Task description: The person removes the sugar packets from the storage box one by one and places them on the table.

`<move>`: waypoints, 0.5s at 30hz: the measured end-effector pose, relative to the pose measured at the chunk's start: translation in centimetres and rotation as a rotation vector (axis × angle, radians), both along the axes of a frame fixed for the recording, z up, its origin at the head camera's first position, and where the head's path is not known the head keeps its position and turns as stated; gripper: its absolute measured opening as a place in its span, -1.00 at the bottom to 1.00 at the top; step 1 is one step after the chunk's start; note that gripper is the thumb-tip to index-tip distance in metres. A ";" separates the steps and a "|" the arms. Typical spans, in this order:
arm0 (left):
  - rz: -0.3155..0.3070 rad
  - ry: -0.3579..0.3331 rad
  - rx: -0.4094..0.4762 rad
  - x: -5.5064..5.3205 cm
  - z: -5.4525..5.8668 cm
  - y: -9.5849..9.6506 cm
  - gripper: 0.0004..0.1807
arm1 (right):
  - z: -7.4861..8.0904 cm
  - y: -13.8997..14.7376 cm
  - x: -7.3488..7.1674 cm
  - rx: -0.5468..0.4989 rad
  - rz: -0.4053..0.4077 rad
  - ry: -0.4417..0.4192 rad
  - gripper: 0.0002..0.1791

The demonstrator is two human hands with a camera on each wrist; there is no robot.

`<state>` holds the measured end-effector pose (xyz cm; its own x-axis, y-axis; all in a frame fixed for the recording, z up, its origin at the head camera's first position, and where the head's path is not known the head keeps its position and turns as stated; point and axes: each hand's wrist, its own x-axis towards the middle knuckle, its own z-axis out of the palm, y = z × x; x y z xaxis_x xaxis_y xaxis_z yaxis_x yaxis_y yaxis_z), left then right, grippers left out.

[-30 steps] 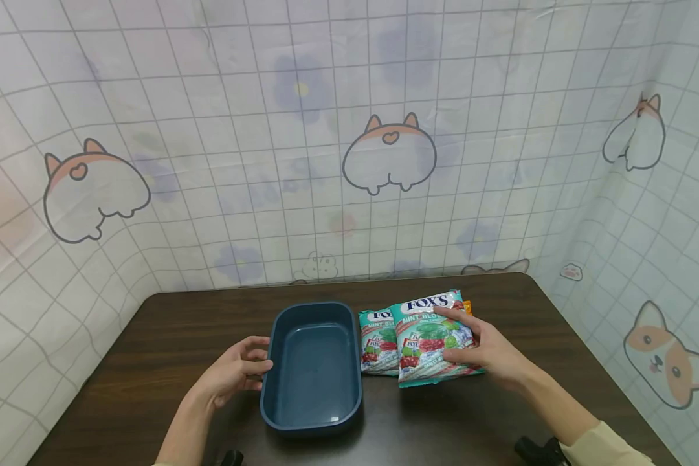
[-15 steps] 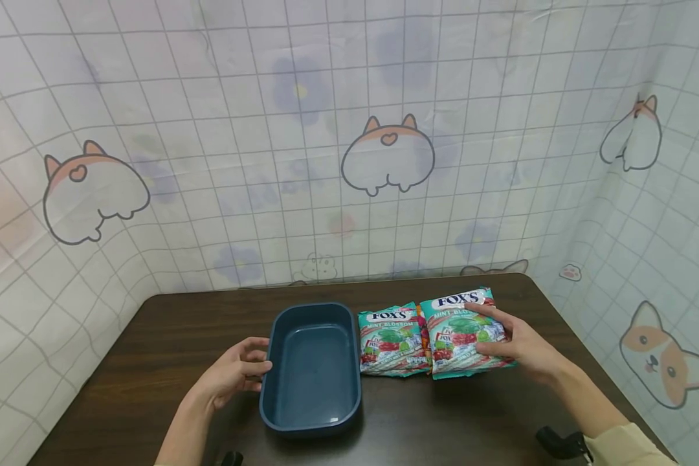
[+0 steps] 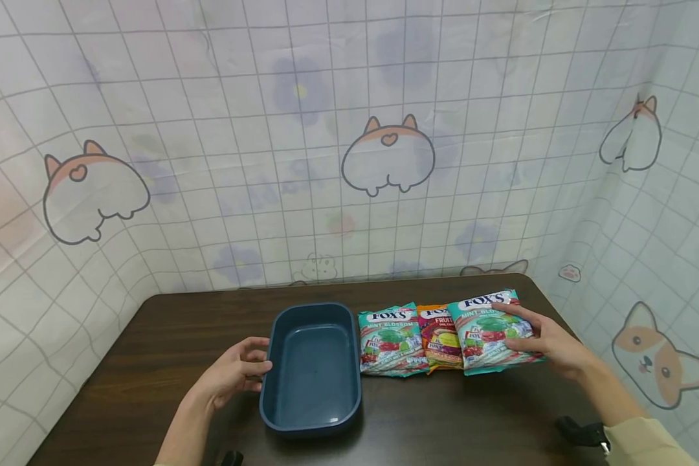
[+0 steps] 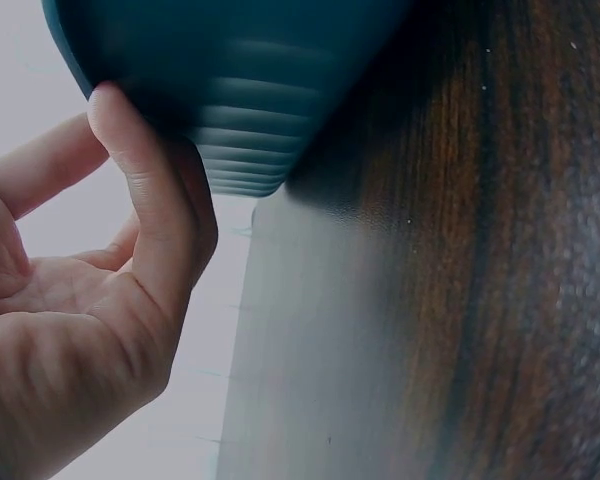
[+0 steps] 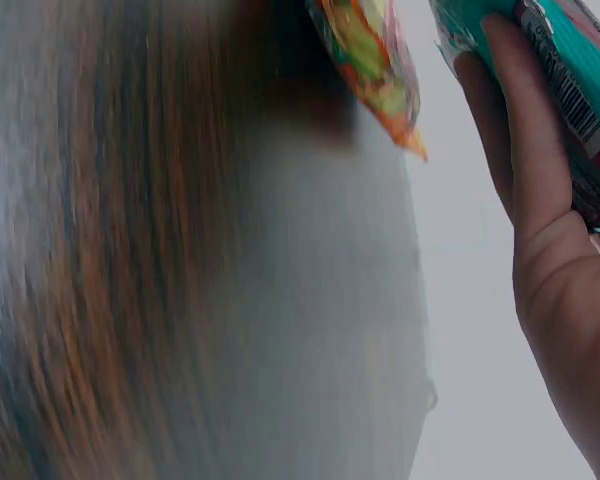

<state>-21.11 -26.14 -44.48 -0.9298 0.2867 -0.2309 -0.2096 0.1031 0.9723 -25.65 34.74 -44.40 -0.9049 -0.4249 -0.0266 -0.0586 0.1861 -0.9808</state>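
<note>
In the head view, a dark blue rectangular bin stands on the table. My left hand is at its left side, fingertips against the outer wall by the rim; the left wrist view shows the hand touching the ribbed bin. My right hand grips a teal FOX'S Mint Blossom candy bag by its right side. In the right wrist view this bag is held up with its barcode side showing. It overlaps the right edge of an orange FOX'S fruit candy bag in the head view.
Another teal FOX'S candy bag lies between the bin and the orange bag. The dark wooden table ends at a patterned cloth backdrop behind and on the right. Black straps show near both wrists.
My right hand has moved right with the teal candy bag, uncovering the other teal bag and then the orange one. My left hand and the bin have stayed in place.
</note>
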 end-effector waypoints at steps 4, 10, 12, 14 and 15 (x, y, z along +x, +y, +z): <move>-0.002 -0.001 0.001 -0.1 -0.1 -0.1 -0.29 | -0.3 1.3 -0.2 -0.018 -0.003 0.011 -0.28; 0.005 0.002 -0.002 -0.1 -0.2 -0.1 -0.30 | -0.4 3.1 -0.4 -0.021 -0.068 -0.005 -0.26; 0.007 0.002 -0.003 -0.1 -0.2 -0.1 -0.31 | -0.5 3.7 -0.5 -0.003 -0.089 -0.012 -0.26; 0.007 0.001 -0.003 -0.1 -0.2 -0.1 -0.31 | -0.7 4.2 -0.7 0.013 -0.104 -0.025 -0.26; 0.006 0.001 -0.003 -0.1 -0.2 -0.1 -0.31 | -0.7 4.5 -0.7 0.020 -0.112 -0.032 -0.26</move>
<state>-21.16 -26.27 -44.73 -0.9318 0.2801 -0.2309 -0.2093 0.1048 0.9722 -26.40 39.20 -45.13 -0.9453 -0.3200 -0.0637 -0.0049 0.2091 -0.9779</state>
